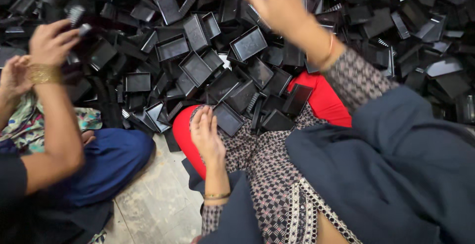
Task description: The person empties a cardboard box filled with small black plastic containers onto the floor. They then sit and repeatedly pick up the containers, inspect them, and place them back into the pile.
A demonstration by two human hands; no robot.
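Spreading across the whole upper part of the view: a deep heap of black plastic trays (247,44), shallow rectangular shells tumbled at every angle, most lying open side up and holding nothing, with a few ribbed black strips (188,1) mixed in. Below the heap, own lap in patterned cloth (277,184) and red trousers (321,98), with the near edge of the heap spilling onto the knees, probably so that pieces sit within easy reach. Left of the heap's near edge, a co-worker seated on the tiled floor (153,199) in blue trousers (111,160), co-worker's hands (47,41) raised at the heap's left margin and closed around a small ribbed black piece (76,14). Up over the heap's far middle, right hand (277,1) lifted and blurred, fingers seemingly spread and nothing clearly held, though the blur leaves that hard to tell. At the heap's near edge, left hand (207,135) resting palm down on the lap, fingers loosely together and unclenched, fingertips touching or just beside one empty tray (228,118) that leans against the knee.
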